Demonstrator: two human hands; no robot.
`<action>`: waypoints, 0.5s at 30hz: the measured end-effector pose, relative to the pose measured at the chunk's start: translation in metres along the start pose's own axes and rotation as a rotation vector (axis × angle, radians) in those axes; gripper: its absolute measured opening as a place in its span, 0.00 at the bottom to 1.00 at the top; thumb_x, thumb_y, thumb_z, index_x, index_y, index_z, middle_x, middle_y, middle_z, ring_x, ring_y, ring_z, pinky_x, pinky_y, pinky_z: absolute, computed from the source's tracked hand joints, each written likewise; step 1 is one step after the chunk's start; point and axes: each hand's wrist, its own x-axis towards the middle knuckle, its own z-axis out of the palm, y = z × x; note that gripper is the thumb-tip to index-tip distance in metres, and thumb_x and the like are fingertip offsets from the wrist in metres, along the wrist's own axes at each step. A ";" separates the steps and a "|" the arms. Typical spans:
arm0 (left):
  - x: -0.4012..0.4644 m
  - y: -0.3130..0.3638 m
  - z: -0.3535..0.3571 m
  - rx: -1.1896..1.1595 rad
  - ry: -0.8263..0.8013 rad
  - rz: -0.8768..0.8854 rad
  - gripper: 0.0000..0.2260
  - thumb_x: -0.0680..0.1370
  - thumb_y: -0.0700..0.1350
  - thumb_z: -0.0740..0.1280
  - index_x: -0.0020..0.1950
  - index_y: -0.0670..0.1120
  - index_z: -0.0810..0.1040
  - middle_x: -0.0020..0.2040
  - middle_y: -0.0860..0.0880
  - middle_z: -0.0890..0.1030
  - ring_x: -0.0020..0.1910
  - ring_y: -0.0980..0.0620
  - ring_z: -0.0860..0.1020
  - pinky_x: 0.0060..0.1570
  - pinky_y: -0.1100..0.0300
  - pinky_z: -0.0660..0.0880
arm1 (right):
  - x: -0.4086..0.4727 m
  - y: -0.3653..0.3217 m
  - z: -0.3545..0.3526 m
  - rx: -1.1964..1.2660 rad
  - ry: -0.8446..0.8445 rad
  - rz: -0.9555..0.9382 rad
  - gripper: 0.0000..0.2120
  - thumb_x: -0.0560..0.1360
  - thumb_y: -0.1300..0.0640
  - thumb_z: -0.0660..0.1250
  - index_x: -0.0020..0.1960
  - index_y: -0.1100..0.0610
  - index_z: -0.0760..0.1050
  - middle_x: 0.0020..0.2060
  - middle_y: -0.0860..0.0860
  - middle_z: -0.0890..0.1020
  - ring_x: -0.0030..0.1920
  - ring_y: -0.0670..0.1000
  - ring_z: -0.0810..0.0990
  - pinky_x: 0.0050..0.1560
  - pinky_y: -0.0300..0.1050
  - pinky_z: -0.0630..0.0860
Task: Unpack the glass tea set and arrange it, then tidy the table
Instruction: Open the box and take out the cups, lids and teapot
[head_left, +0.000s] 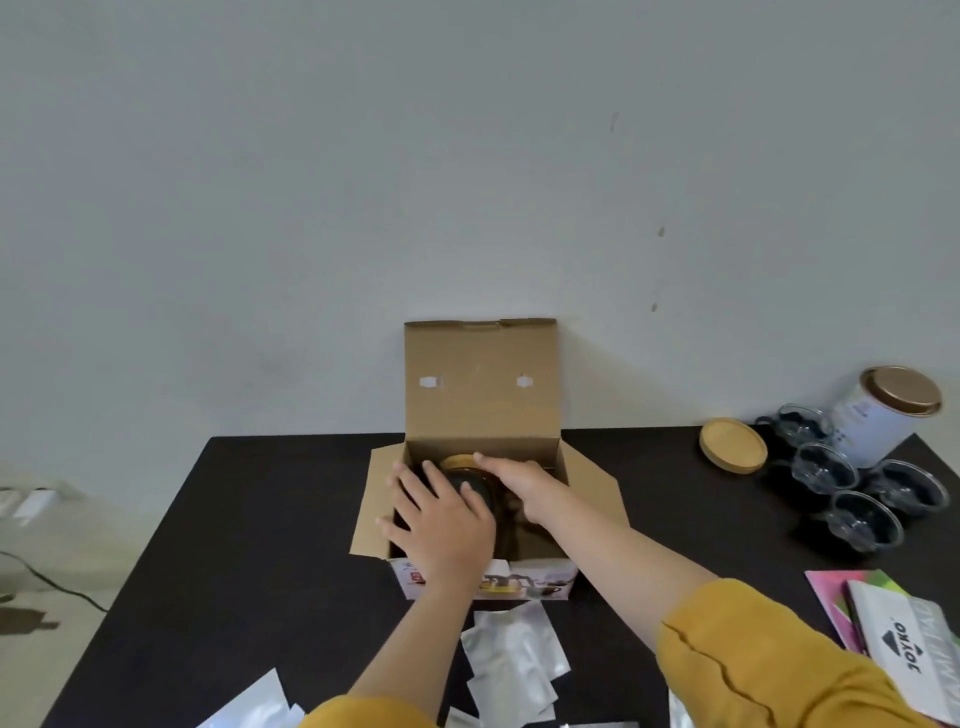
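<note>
Black table (260, 519) stands against a pale wall (311, 182); cable on the floor at far left.

Open cardboard box (480, 410) sits mid-table, lid flap upright against the wall, side flaps folded out, printed front panel facing the person. Inside: a glass teapot (470, 480), dark through the glass, with a wooden lid showing at its far side. Teapot is still in the box.

Both arms in mustard-yellow sleeves (753, 654) reach into the box. Left hand (441, 519) lies over the near-left side of the teapot, fingers spread and bent onto it. Right hand (524, 486) comes in from the right, fingers reaching across the teapot top by the wooden lid; whether it actually grips cannot be made out.

White tin with gold lid (878, 421) at far right, tilted in the wide-angle view. Four glass cups (862, 483) clustered just in front of it, touching or nearly so. Round wooden coaster-like lid (732, 446) lies left of the cups.

Printed packets (893, 623) at the right near edge, one reading "JOYKO". Silver foil sachets (511, 660) are scattered in front of the box.
</note>
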 end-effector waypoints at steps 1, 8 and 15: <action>0.001 0.000 0.001 -0.006 0.005 0.003 0.28 0.75 0.54 0.49 0.68 0.41 0.72 0.72 0.36 0.66 0.70 0.36 0.65 0.60 0.32 0.63 | 0.001 -0.001 0.003 -0.002 -0.010 0.013 0.49 0.66 0.41 0.76 0.76 0.59 0.55 0.72 0.57 0.67 0.71 0.60 0.66 0.69 0.54 0.66; 0.005 0.003 0.006 -0.039 0.022 -0.006 0.28 0.74 0.53 0.51 0.66 0.40 0.74 0.71 0.35 0.67 0.69 0.35 0.66 0.59 0.31 0.63 | 0.016 -0.003 0.014 0.018 -0.034 0.062 0.50 0.62 0.39 0.78 0.74 0.60 0.60 0.72 0.58 0.67 0.72 0.61 0.64 0.73 0.59 0.59; 0.005 0.003 0.006 -0.034 0.040 -0.012 0.28 0.74 0.53 0.50 0.66 0.41 0.74 0.71 0.35 0.67 0.69 0.35 0.65 0.60 0.31 0.62 | 0.012 0.002 0.015 0.207 0.060 -0.026 0.49 0.59 0.49 0.82 0.71 0.62 0.61 0.62 0.58 0.75 0.61 0.58 0.76 0.61 0.51 0.74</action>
